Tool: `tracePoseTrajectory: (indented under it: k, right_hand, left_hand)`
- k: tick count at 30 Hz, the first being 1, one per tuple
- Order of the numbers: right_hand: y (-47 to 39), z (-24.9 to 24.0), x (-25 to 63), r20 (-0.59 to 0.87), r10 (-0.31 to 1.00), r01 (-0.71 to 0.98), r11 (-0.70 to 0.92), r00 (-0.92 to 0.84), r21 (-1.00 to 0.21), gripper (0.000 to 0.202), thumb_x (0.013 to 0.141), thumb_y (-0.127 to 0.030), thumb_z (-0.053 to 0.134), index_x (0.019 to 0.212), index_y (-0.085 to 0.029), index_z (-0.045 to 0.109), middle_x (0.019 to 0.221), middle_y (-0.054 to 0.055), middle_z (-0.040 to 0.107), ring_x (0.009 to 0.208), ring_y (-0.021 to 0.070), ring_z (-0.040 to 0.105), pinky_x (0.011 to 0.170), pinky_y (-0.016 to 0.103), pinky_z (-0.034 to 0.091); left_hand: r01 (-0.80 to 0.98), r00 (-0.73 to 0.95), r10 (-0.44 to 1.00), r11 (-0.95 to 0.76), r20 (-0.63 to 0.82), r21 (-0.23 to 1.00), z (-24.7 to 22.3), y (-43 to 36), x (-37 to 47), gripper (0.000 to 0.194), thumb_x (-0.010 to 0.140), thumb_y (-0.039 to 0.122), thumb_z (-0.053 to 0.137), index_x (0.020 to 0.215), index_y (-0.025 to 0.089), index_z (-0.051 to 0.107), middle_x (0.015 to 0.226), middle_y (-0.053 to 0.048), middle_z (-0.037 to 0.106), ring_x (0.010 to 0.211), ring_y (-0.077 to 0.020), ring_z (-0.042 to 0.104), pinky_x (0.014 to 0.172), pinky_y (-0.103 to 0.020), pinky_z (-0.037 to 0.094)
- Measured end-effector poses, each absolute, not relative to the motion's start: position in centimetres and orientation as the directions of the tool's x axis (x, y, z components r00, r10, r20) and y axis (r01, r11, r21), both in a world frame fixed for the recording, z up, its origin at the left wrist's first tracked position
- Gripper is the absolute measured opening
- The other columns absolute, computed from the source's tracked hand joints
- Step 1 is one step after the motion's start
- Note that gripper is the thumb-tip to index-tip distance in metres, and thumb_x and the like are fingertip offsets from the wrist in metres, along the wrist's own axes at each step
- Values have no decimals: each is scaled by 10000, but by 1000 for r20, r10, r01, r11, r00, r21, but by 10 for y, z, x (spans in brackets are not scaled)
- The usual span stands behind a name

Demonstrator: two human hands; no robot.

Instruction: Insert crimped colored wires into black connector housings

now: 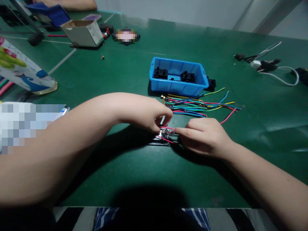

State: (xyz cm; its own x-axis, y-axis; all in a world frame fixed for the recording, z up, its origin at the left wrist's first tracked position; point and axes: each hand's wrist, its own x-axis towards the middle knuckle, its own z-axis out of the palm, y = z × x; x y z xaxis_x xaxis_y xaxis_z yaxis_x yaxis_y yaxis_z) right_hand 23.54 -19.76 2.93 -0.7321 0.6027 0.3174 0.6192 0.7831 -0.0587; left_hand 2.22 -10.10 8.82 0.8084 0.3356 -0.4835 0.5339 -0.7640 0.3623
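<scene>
A small black-and-white electrical part (164, 134) lies on the green table between my hands. Curled over its left end, my left hand (154, 114) grips it with thumb and bent fingers, which partly hide it. A red wire (166, 127) runs along its top edge, and a second red wire slants across its front. From the right, my right hand (204, 136) pinches the red wire between thumb and index finger. Just beyond my hands lies a loose bundle of wires (202, 104) in red, blue, green and yellow, some with brass-coloured ends.
Behind the wires stands a blue bin (179, 85) with black plastic parts (187, 76) inside. At left are a printed can (26, 69) and an open carton (83, 33). White cables (286, 75) lie far right. Another person's arm (72, 4) shows at the top left.
</scene>
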Motion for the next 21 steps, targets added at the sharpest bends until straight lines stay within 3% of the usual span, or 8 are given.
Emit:
tracePoseTrajectory:
  k: [11,21]
  right_hand:
    - [-198,27,236,275,611,632,775,-742,-17,271,958,-282,473,1109,-263,698,675,25,594,582,154,458,544,332,282]
    - [-198,27,233,204,683,682,726,-701,-89,296,962,-314,441,1110,-300,698,635,26,589,552,157,466,534,338,301]
  left_hand:
    - [536,815,344,-752,-466,383,79,-98,23,160,760,234,665,919,224,657,808,28,690,673,-115,555,625,-226,350]
    - [533,808,321,-755,-494,381,81,-98,24,163,773,227,626,930,226,668,814,22,684,729,-135,567,662,-233,366]
